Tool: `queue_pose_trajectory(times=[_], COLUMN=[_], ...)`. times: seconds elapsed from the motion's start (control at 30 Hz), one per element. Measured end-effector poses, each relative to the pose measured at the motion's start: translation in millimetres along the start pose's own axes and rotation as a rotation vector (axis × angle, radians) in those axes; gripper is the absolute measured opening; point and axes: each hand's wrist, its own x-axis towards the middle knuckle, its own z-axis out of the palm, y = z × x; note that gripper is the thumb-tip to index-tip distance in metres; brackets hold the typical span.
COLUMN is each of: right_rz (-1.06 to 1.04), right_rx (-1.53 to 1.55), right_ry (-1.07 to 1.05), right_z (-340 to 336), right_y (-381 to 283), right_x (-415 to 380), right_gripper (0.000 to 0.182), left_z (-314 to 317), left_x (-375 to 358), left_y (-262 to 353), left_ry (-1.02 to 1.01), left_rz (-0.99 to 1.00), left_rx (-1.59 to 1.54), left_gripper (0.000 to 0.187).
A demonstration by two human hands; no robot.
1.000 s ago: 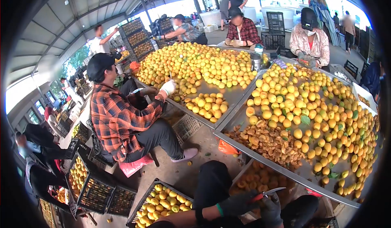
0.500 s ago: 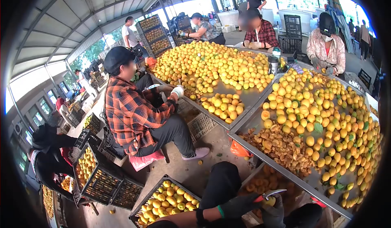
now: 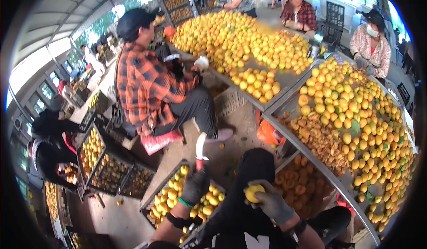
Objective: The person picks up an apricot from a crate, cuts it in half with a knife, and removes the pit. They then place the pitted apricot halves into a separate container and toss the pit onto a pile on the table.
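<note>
My left hand (image 3: 194,185), in a dark glove with a green wristband, grips a knife (image 3: 199,153) with a red handle, its pale blade pointing up. It hovers over a black crate of yellow fruit (image 3: 156,194) on the floor. To its right, my right hand (image 3: 273,203), also gloved, holds one yellow fruit (image 3: 253,193) above my dark-trousered knee. The two hands are apart.
A metal sorting table (image 3: 311,158) heaped with yellow fruit and a pile of cut pieces (image 3: 316,141) runs along the right, with a bin of halved fruit (image 3: 302,182) beneath. A person in a plaid shirt (image 3: 144,86) sits ahead. Stacked black crates (image 3: 106,169) stand left.
My hands were together low at the right with the knife against a fruit. Now they have separated: the left hand swung left and up with the knife, and the view tilted down.
</note>
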Motion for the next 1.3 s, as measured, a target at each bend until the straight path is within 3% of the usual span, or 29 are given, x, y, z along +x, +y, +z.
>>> queue_pose_trajectory(times=[0.03, 0.1, 0.17, 0.27, 0.33, 0.37, 0.4, 0.47, 0.5, 0.57, 0.67, 0.73, 0.8, 0.9, 1.0, 1.03, 1.13, 1.2, 1.23, 1.3], right_rz=[0.066, 0.111, 0.232, -0.16, 0.026, 0.139, -0.066, -0.272, -0.261, 0.129, 0.158, 0.076, -0.073, -0.133, -0.259, -0.404, -0.393, -0.359, -0.302, -0.443], right_rx=[-0.136, -0.333, -0.532, -0.992, -1.108, -1.05, -1.207, -1.031, -1.034, -0.549, -0.284, -0.256, -0.189, -0.085, -0.105, -0.274, -0.263, -0.232, -0.202, -0.561], right_ry=[-0.048, -0.19, -0.301, -0.505, -0.477, -0.402, -0.384, -0.236, -0.226, -0.216, -0.142, 0.006, -0.001, 0.108, 0.261, 0.307, 0.558, 0.712, 0.837, 1.003], right_z=[10.5, 30.7, 63.9, 72.4, 66.4, 77.5, 65.2, 58.3, 57.6, 57.2, 56.7, 54.4, 40.7, 9.0, -28.5, -58.1, -105.4, -129.5, -142.6, -180.3], right_y=[5.9, 35.1, 40.7, 101.2, 146.0, 131.1, 152.8, 136.4, 121.8, 88.2, 33.6, 1.4, -27.4, -50.7, -59.6, -42.5, -36.3, -41.1, -43.1, -42.6], right_x=[14.5, 48.6, 68.9, 106.0, 131.9, 129.7, 136.3, 128.2, 123.0, 112.1, 87.9, 66.6, 41.2, 2.0, -48.6, -57.3, -106.5, -144.2, -163.7, -198.1], right_gripper=[0.033, 0.036, 0.043, 0.063, 0.075, 0.083, 0.076, 0.055, 0.055, 0.034, 0.028, 0.027, 0.027, 0.028, 0.027, 0.026, 0.027, 0.027, 0.026, 0.023], left_z=[-32.2, -38.8, -63.3, -88.7, -102.0, -105.6, -108.0, -110.3, -109.4, -103.1, -74.1, -60.9, -43.4, 10.5, 74.9, 93.5, 143.3, 178.7, 187.4, 196.4], left_x=[-0.7, -15.7, -22.7, -33.7, -37.6, -39.1, -39.3, -36.2, -34.0, -27.4, -13.9, 1.2, 11.9, 32.2, 41.7, 43.4, 60.8, 57.2, 60.6, 67.9], left_y=[-1.0, 22.7, 26.4, 27.6, 23.0, 20.2, 17.5, 11.7, 8.2, 1.6, -0.7, -14.0, -23.5, -32.8, -32.1, -33.9, -69.8, -76.2, -89.3, -116.6], left_ry=[-0.064, 0.112, 0.135, 0.19, 0.19, 0.213, 0.233, 0.234, 0.227, 0.194, 0.134, 0.067, -0.184, -0.258, -0.417, -0.508, -0.761, -0.808, -0.754, -0.711], left_rz=[-0.091, 0.002, 0.08, 0.079, 0.084, 0.069, 0.053, 0.041, 0.033, 0.002, -0.043, -0.087, -0.207, -0.285, -0.443, -0.529, -0.439, -0.42, -0.51, -0.611], left_rx=[-0.173, -0.163, -0.137, -0.208, -0.21, -0.222, -0.234, -0.232, -0.223, -0.28, -0.212, -0.231, -0.451, -0.453, -0.436, -0.423, -0.349, -0.299, -0.297, -0.277], left_gripper=[0.009, 0.012, 0.016, 0.017, 0.016, 0.017, 0.017, 0.018, 0.018, 0.016, 0.017, 0.017, 0.016, 0.022, 0.025, 0.026, 0.026, 0.024, 0.022, 0.02])
